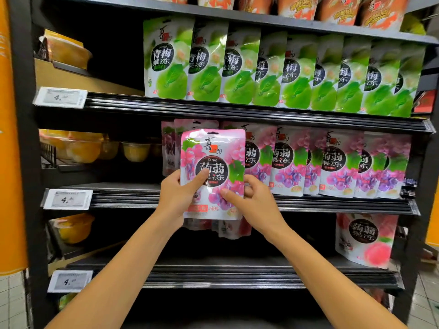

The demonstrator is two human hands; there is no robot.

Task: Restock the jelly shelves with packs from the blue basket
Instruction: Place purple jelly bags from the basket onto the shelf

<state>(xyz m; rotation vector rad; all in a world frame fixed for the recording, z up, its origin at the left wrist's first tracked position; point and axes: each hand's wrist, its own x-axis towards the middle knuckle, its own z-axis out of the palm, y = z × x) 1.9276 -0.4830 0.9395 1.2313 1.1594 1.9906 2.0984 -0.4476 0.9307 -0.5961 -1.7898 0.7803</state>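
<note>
A pink grape jelly pack [213, 160] stands upright in front of the middle shelf [237, 203], held by both hands. My left hand [177, 195] grips its lower left edge, thumb across the front. My right hand [251, 200] pinches its lower right corner. More packs [228, 227] hang behind and below the held one, partly hidden. A row of matching grape packs [332, 162] fills the middle shelf to the right. The blue basket is not in view.
Green plum jelly packs [273, 70] line the shelf above. A peach pack [365, 238] stands at the right of the lower shelf. Yellow fruit cups [95, 148] sit at the left. White price tags [67, 199] clip to the shelf edges. An orange pillar [10, 162] borders the left.
</note>
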